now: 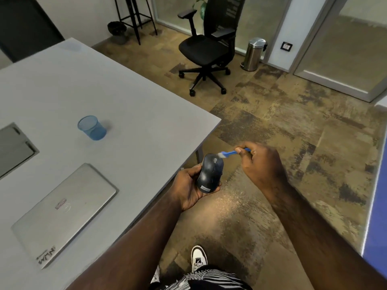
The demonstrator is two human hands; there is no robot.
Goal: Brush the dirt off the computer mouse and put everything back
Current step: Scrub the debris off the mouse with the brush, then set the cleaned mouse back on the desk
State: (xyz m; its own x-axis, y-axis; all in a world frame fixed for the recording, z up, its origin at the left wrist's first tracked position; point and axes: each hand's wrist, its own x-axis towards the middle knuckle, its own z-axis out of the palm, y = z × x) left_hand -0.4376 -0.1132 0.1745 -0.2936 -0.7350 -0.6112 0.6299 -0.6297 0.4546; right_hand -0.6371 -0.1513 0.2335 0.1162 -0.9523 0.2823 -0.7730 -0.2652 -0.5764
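A dark computer mouse (210, 174) with a small label at its rear lies cupped in my left hand (188, 187), held just past the grey table's edge, above the carpet. My right hand (261, 164) grips a small blue brush (229, 153) by its handle. The pale bristles touch the front of the mouse near the scroll wheel. A blue mesh cup (92, 127) stands upright on the grey table (136, 101), well to the left of both hands, and nothing shows inside it.
A closed silver laptop (65, 212) lies on the table near me. A cable hatch (14, 147) is set into the table at the left. A black office chair (207, 49) and a steel pedal bin (253, 54) stand on the carpet beyond. My shoe (199, 257) is below.
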